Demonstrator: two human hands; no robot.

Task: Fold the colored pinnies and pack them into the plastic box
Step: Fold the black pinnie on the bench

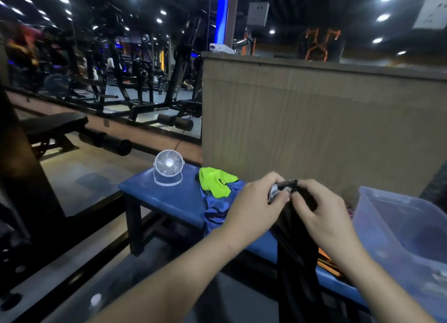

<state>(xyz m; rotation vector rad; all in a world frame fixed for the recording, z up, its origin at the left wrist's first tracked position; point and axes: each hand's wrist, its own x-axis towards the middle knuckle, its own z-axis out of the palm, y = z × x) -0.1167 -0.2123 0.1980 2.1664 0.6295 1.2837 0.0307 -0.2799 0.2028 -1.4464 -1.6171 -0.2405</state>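
Observation:
My left hand (254,201) and my right hand (319,209) meet above the blue bench (167,196) and both pinch the top edge of a black pinny (297,257), which hangs down between them past the bench's front edge. A neon green pinny (215,181) lies on a blue pinny (217,209) just left of my left hand. An orange cloth (325,257) shows under the black one. The clear plastic box (396,226) stands on the bench at the right, close to my right wrist.
A small white desk fan (168,166) stands at the bench's far left end. A tall brown cardboard panel (314,119) rises right behind the bench. Gym machines and a black weight bench (55,126) fill the floor at the left.

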